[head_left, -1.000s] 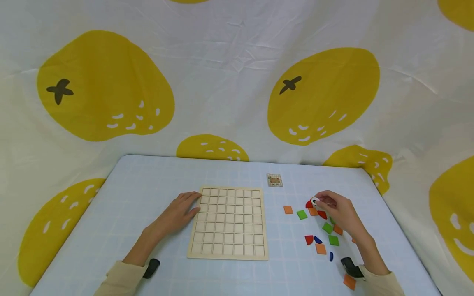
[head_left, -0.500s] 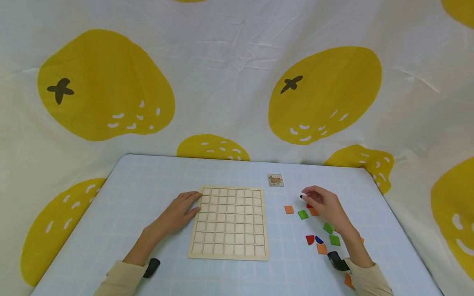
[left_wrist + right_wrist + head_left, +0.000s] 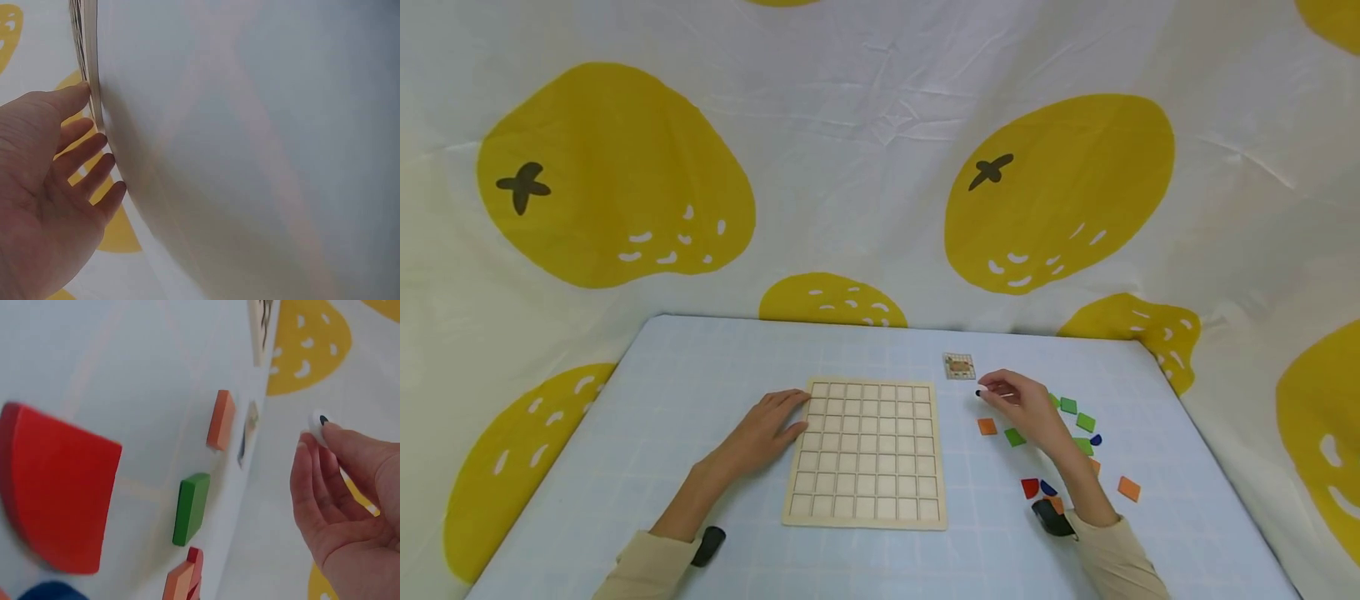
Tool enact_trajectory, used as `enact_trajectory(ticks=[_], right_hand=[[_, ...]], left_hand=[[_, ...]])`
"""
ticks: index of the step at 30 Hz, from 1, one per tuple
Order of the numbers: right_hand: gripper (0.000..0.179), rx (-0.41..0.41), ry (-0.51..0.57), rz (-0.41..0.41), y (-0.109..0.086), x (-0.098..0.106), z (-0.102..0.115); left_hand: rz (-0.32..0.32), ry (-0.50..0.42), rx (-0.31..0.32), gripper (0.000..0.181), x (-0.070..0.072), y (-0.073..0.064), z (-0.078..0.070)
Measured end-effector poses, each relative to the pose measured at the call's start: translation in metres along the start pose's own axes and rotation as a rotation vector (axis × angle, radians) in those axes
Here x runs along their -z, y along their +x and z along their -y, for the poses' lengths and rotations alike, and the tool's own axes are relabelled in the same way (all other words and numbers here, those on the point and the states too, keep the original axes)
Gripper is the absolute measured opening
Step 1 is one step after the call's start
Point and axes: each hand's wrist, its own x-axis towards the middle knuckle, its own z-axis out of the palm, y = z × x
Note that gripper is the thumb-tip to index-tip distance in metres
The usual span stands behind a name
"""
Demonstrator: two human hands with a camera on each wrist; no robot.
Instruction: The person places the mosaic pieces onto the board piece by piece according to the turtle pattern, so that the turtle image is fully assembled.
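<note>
In the head view a wooden grid board [image 3: 865, 454] lies on the table. My left hand [image 3: 763, 433] rests at its left side, fingertips at the frame; in the left wrist view the thumb [image 3: 74, 100] touches the board's edge and the fingers are loosely spread. Between thumb and fingertips, my right hand [image 3: 350, 494] pinches a small white disc with a black dot [image 3: 316, 430], like an eye piece. From the head view, this hand is raised right of the board, close by a small picture card [image 3: 959, 366].
Below and right of my right hand lie scattered pieces: an orange square [image 3: 987, 427], a green square [image 3: 1015, 437], a red quarter circle [image 3: 1030, 488], a blue half circle [image 3: 1096, 440] and several more. A white cloth with yellow fruit prints [image 3: 1060, 192] hangs behind the table.
My right hand has moved left with the eye disc, away from the scattered pieces and towards the board, uncovering green and orange squares. My left hand has stayed at the board's edge.
</note>
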Motion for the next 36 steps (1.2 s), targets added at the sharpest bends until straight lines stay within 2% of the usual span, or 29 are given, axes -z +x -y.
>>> enact_trajectory(ticks=[14,23,36], right_hand=[[0.027,0.060,0.089,0.017,0.021,-0.031,0.016],[0.020,0.149,0.130,0.000,0.035,-0.055,0.030],[0.018,0.223,0.204,0.073,0.050,-0.090,0.057]], left_hand=[[-0.005,0.006,-0.003,0.047,0.001,0.000,-0.002],[0.009,0.008,0.010,0.048,-0.001,0.000,0.000],[0.005,0.002,-0.001,0.047,-0.004,0.001,0.005]])
